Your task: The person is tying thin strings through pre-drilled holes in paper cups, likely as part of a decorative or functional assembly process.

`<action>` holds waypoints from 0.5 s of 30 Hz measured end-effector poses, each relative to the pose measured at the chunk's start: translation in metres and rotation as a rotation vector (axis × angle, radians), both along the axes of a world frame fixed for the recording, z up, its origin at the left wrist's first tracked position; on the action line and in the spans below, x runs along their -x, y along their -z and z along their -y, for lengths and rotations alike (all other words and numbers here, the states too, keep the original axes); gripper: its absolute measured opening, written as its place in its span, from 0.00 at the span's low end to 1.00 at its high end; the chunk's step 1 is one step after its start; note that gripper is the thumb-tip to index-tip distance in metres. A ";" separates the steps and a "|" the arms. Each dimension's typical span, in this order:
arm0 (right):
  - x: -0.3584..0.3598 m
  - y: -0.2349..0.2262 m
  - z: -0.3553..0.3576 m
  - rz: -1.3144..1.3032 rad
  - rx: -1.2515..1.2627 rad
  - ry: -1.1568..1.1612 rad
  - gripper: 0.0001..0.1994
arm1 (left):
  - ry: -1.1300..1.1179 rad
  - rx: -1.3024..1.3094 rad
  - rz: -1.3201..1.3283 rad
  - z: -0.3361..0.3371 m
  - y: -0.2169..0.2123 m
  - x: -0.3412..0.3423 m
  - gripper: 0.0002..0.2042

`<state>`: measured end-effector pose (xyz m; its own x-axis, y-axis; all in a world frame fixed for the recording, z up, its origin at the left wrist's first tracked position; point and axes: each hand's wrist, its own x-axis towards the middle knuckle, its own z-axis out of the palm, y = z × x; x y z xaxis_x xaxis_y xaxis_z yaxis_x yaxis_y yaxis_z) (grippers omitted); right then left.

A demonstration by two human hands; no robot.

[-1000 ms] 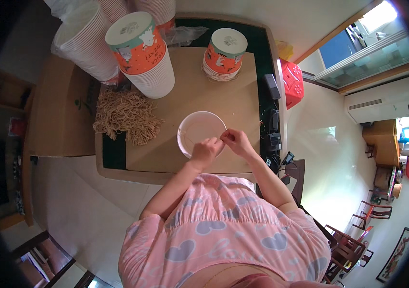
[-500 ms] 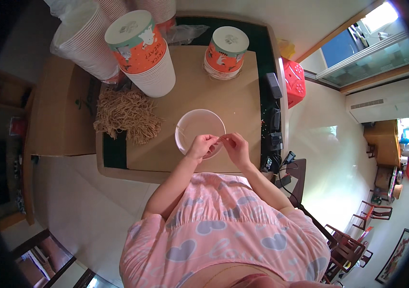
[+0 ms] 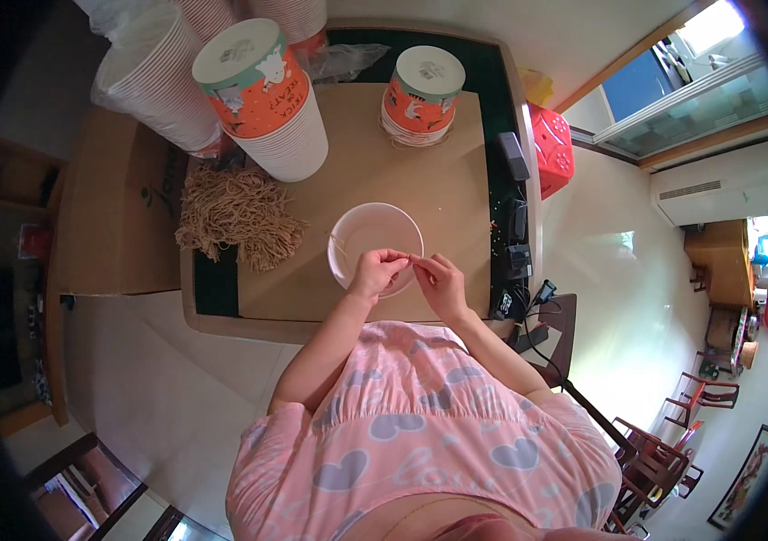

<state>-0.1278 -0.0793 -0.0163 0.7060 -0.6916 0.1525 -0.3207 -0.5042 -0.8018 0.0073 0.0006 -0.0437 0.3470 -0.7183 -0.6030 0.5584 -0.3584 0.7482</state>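
White, thin-walled paper bowl [image 3: 375, 242] sits on the brown desk [image 3: 443, 185], directly beyond both hands. Left hand [image 3: 375, 270] is curled over the bowl's near rim, fingertips pinched together; right hand [image 3: 438, 281] lies just beside it to the right, also pinched. Between the two sets of fingertips runs what appears to be a thin strand, too fine to identify with certainty. Judged from its look, the bowl is light, easily dented and liable to slide on the smooth board; the rim is the stiffest place to hold it. The strand would be limp and slippery, best pinched near its ends.

Left of the left hand lies a loose heap of tan fibrous strands [image 3: 235, 215], soft and tangle-prone. Beyond it, further from the hands, stands a tall stack of white cups topped by an orange printed cup with a pale green-edged lid [image 3: 258, 90]; a second, shorter orange lidded cup [image 3: 422, 95] stands further right. More nested white cups in clear plastic [image 3: 154, 77] lie at far left. A red stool [image 3: 553, 149] stands on the floor beyond the right hand.
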 end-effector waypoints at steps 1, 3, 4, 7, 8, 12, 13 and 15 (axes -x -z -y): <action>0.000 0.001 0.000 0.000 0.000 -0.002 0.08 | -0.002 0.000 0.000 -0.001 0.003 0.000 0.03; 0.001 0.005 0.004 0.010 -0.159 0.028 0.08 | 0.016 -0.001 0.047 -0.003 0.004 -0.001 0.03; 0.001 0.006 0.007 0.011 -0.159 0.029 0.08 | 0.017 0.000 0.047 -0.003 0.005 0.000 0.03; 0.001 0.010 0.014 0.073 -0.261 0.008 0.07 | 0.030 0.018 0.061 -0.004 0.004 0.000 0.03; 0.001 0.011 0.014 0.035 -0.332 -0.012 0.07 | 0.028 0.033 0.051 -0.005 0.004 0.001 0.03; 0.000 0.012 0.014 -0.019 -0.458 0.011 0.05 | 0.035 0.048 0.092 -0.005 0.001 0.002 0.02; 0.000 0.013 0.014 -0.018 -0.457 0.011 0.05 | 0.035 0.048 0.093 -0.005 -0.001 0.001 0.02; 0.000 0.014 0.014 -0.034 -0.469 0.025 0.04 | -0.036 0.053 0.020 -0.004 -0.004 -0.001 0.03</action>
<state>-0.1275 -0.0935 -0.0306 0.6873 -0.6973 -0.2036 -0.3586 -0.0819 -0.9299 0.0083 0.0051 -0.0397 0.3844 -0.7361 -0.5572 0.5552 -0.2979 0.7765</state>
